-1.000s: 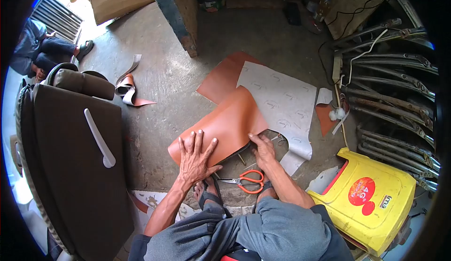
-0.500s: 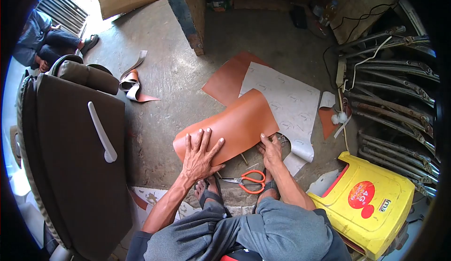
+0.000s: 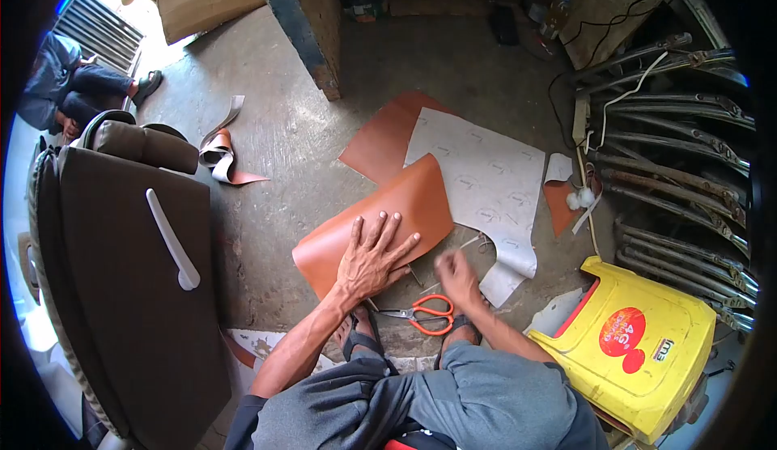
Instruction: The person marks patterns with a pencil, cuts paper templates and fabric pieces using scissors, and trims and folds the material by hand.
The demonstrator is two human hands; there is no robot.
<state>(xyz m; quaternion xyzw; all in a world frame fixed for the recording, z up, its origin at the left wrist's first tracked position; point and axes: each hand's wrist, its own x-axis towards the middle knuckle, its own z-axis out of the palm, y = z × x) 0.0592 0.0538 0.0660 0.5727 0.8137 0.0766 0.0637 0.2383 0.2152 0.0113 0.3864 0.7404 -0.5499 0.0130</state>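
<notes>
My left hand (image 3: 368, 260) lies spread and flat on a folded sheet of orange-brown leatherette (image 3: 388, 215), pressing it against the floor. Just right of that sheet's lower edge is my right hand (image 3: 459, 278). It looks curled but is smeared by motion, and whether anything is in it cannot be made out. Scissors with orange handles (image 3: 433, 314) lie between my feet, below the right hand. Beyond the folded sheet, a larger piece with its pale printed backing up (image 3: 494, 175) partly covers another brown piece (image 3: 388, 138).
A dark padded seat (image 3: 137, 288) carries a white curved handle (image 3: 172, 239) at left. Curled offcuts (image 3: 222, 154) lie on the floor. At right are a yellow plastic stool (image 3: 647, 345) and stacked metal frames (image 3: 680, 175). A post (image 3: 303, 29) rises ahead; a person (image 3: 73, 86) sits far left.
My right hand has come off the sheet's right edge, shifting slightly left and down. My left hand has moved right and up across the leatherette, whose right end now sits further left.
</notes>
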